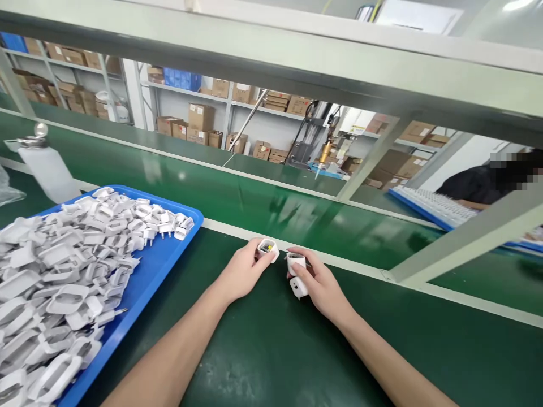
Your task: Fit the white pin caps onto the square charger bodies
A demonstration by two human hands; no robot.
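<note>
Beginning at the far left, a crumpled clear plastic bag (pixel 8 189) lies beside a translucent white bottle (pixel 48 169) with a metal top. Next comes a blue tray (pixel 153 261), heaped with white plastic casings (pixel 63 254); many are hollow shells, and some show plug pins. The heap leaves a strip of the tray's right side bare. Behind, metal shelves (pixel 186 90) carry cardboard boxes (pixel 201 117) and blue bins (pixel 182 79).

At centre, above the green bench (pixel 254 350), the left hand (pixel 244 268) grips a white shell (pixel 268 249) between thumb and fingers. Its open end faces the viewer, with dark and yellow parts visible inside. Just to the right, and apart from it, the right hand (pixel 320 282) is closed around two white pieces: an open-ended upper casing (pixel 296 264) under the thumb, and just below it a lower block (pixel 298 288) bearing a small dark slot. Whether these two pieces touch is unclear.

Farther right, a machine (pixel 305 138) stands beyond the bench's rail. At the far right, a person's dark sleeve (pixel 470 183) appears behind a second blue tray (pixel 418 210) filled with white pieces.
</note>
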